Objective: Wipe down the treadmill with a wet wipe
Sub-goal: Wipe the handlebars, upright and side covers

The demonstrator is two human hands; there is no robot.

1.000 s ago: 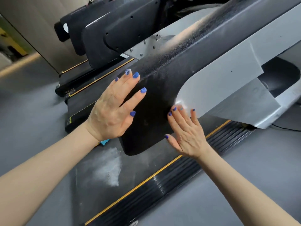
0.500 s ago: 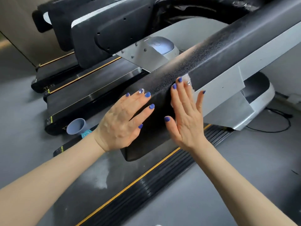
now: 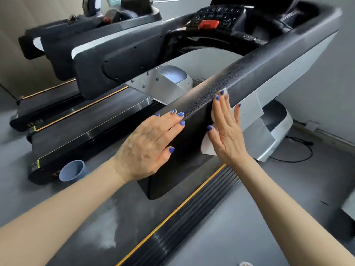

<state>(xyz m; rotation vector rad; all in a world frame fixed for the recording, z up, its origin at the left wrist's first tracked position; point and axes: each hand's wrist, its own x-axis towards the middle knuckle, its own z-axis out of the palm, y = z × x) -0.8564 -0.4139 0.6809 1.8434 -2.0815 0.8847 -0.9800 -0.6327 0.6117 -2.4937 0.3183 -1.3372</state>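
Head view: looking down on both hands at the treadmill's side rail.
Wet wipe (image 3: 208, 145): white sheet, flat on outer face of black handrail (image 3: 249, 73), mostly hidden under palm; edges show below thumb & near fingertips.
Right hand (image 3: 226, 129): fingers straight, pressed flat on wipe, no curl or pinch. Wipe pinned by pressure only; judged so the whole sheet meets the surface per stroke.
Left hand (image 3: 148, 144): flat on same rail, nearer its lower end, fingers spread, holds nothing. Prob. bracing the body/rail while the other hand rubs.
Treadmill (image 3: 269, 135): rail slopes up to console (image 3: 217, 18) w/ red stop key; speckled dusty texture on rail top, so much left to wipe, by my reading.
Belt deck (image 3: 119, 217): pale smeared patches below rail; not yet cleaned, it seems.
Surrounds: blue cup (image 3: 72, 170) on floor left of deck; 2nd treadmill (image 3: 67, 112) beyond; cable (image 3: 299, 150) on floor at right.
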